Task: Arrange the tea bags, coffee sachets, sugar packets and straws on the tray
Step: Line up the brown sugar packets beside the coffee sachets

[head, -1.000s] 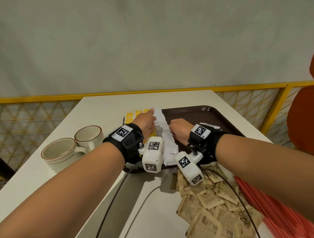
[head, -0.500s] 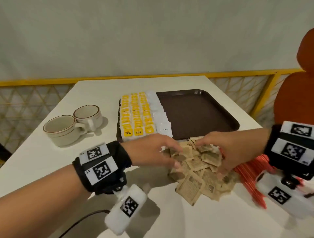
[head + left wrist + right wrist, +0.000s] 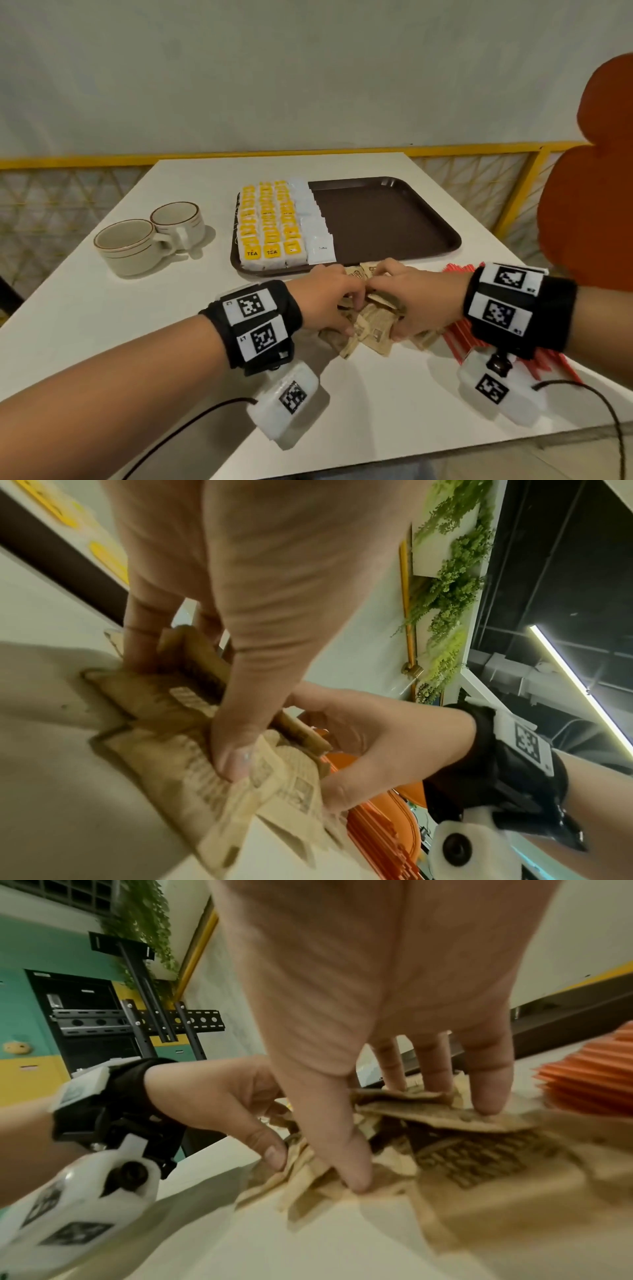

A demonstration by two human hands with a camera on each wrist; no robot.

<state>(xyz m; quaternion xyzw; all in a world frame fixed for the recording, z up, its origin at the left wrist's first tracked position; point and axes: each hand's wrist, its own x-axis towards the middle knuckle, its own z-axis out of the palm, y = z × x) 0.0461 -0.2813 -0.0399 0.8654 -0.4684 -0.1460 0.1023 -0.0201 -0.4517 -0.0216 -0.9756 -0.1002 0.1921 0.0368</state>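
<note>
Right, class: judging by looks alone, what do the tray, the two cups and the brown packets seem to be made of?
Tray: probably moulded plastic, dark brown, matt, with a rounded raised rim.
Cups: likely glazed ceramic, cream with a brown rim line and a slight sheen.
Brown packets: apparently kraft paper, matt, printed, creasing between both hands.

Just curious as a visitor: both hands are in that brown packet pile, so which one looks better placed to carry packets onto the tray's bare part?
Probably the right hand. It sits nearer the tray's bare brown side, while the left hand is below the filled tea rows. Both grip the brown packets.
</note>
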